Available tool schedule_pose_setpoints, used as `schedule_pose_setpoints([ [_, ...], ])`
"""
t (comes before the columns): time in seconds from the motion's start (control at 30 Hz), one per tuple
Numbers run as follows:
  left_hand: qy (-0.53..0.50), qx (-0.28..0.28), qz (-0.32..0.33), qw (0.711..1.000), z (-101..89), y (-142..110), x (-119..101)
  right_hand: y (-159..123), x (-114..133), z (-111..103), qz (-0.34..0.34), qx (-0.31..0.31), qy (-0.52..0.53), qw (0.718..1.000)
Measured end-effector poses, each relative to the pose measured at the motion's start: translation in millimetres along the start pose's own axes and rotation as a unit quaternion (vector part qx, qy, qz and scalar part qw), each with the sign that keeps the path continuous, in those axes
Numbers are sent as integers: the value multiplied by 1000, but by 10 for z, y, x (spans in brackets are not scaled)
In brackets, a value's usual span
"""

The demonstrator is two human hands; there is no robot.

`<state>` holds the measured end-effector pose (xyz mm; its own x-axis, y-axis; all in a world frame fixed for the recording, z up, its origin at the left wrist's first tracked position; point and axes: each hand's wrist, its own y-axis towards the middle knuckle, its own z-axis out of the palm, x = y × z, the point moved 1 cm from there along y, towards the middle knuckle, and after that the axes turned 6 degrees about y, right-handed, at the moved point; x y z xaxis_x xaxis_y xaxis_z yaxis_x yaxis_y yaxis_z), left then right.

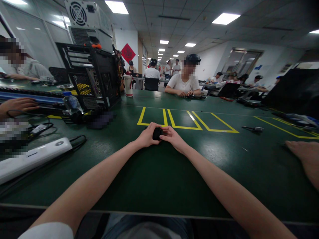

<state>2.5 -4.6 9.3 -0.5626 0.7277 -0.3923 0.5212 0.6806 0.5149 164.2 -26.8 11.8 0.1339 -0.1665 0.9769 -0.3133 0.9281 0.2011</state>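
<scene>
Between my two hands is a small black object (157, 133) with a blocky outline, too dark for me to tell its kind. My left hand (148, 135) is closed around its left side, thumb below and fingers over the top. From the right, my right hand (172, 136) pinches the same object with thumb and fingertips. Both hands are just above or on the green table (159, 179), by the near edge of the yellow tape outlines (185, 127). Part of the object is hidden behind my fingers.
Left stand a black computer case (96, 76), a plastic bottle (72, 103) and a white power strip (37, 159). A paper cup (128, 85) is farther back. Right lies a small metal-ended tool (253, 128); another person's hand (304, 156) rests nearby. A person (185, 79) works opposite.
</scene>
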Motion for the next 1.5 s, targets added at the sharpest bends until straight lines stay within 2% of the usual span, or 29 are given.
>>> schedule_pose_setpoints([
  [0.2, 6, 2, -3, 1000, -4, 7, -10, 3, -42, -18, -20, -21, -27, 999],
  [0.33, 9, 5, -2, 1000, -12, 8, -19, 20, -66, -42, 5, -22, -19, 1000],
  [0.67, 2, 0, -4, 1000, 2, 12, -4, 7, -10, -32, 3, 17, 13, 1000],
  [0.8, 1, 6, -13, 1000, -4, 15, -11, 7, -32, -23, -16, -16, -6, 1000],
  [0.97, -2, 5, -14, 1000, -20, 13, -26, 30, -69, -32, -1, -31, -18, 999],
  [1.27, -8, 9, -18, 1000, -32, 9, -39, -14, 9, -16, 8, 16, 2, 1000],
  [1.5, -6, 5, -16, 1000, -23, 15, -38, 5, -19, -3, -27, -19, -28, 999],
])
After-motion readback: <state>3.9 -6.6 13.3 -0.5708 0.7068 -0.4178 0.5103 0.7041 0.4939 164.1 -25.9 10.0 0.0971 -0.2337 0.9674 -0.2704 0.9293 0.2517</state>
